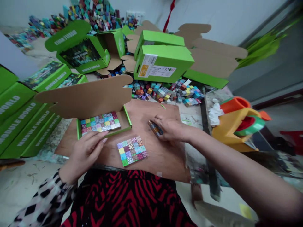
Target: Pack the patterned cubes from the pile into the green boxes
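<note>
My right hand (170,128) is closed round a small dark-patterned row of cubes (155,128) at the brown board, with the fingers at its far end and the thumb at its near end. My left hand (86,149) rests at the front edge of an open green box (127,119), its fingers loosely stretched and nothing visible in them. Inside that box lies a layer of colourful patterned cubes (100,123), leaving bare cardboard at its right end. Between my hands, a flat block of patterned cubes (132,150) lies on the brown board (163,160).
Closed green boxes (38,107) are stacked at the left. More green boxes (165,61) stand behind, among loose cubes (163,90) and a large heap of cubes (94,12). At the right are a yellow holder (227,129) with tape rolls and crumpled white paper (215,112).
</note>
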Available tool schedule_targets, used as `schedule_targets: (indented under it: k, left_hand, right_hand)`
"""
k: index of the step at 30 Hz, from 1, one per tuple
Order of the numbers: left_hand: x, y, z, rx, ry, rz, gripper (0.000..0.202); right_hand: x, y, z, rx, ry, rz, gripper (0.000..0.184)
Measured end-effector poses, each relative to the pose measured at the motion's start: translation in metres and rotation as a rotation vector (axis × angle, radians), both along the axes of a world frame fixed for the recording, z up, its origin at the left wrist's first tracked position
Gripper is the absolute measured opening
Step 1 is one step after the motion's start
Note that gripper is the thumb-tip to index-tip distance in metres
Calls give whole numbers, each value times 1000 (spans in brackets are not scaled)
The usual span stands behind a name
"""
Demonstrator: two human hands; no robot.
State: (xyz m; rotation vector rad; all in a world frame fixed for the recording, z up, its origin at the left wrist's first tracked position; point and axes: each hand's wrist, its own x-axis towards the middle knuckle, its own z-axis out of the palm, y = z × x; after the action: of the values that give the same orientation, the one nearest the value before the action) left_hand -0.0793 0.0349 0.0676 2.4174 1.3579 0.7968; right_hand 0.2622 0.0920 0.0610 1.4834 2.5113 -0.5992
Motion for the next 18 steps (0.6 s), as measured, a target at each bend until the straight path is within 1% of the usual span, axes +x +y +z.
schedule_targets:
  k: [2, 4, 7, 9, 11, 13, 15, 18]
  left_hand:
    - [1, 9, -4, 58, 35, -9, 27]
    - [3, 18, -7, 76, 80, -20, 27]
    - [7, 27, -11, 54, 118, -30, 30]
    - [7, 29, -11, 49, 111, -35, 31]
    - [6, 29, -12, 49, 92, -43, 31]
    - [4, 28, -13, 48, 80, -44, 30]
    - [2, 27, -14, 50, 74, -40, 29]
    - [1, 27, -15, 53, 76, -43, 30]
  right_hand:
    - [-6, 3, 5, 3, 47, -31, 64]
    - [-13, 8, 9, 38, 82, -22, 60]
    - [-22, 14, 9, 19, -6, -5, 55]
    - [-23, 15, 8, -57, -79, -31, 65]
    - [-19, 14, 8, -117, -91, -51, 85]
    - [-12, 12, 8, -125, -68, -49, 102]
    - [-5, 10, 6, -113, -55, -17, 108]
    - [0, 9, 1, -112, -46, 63, 104]
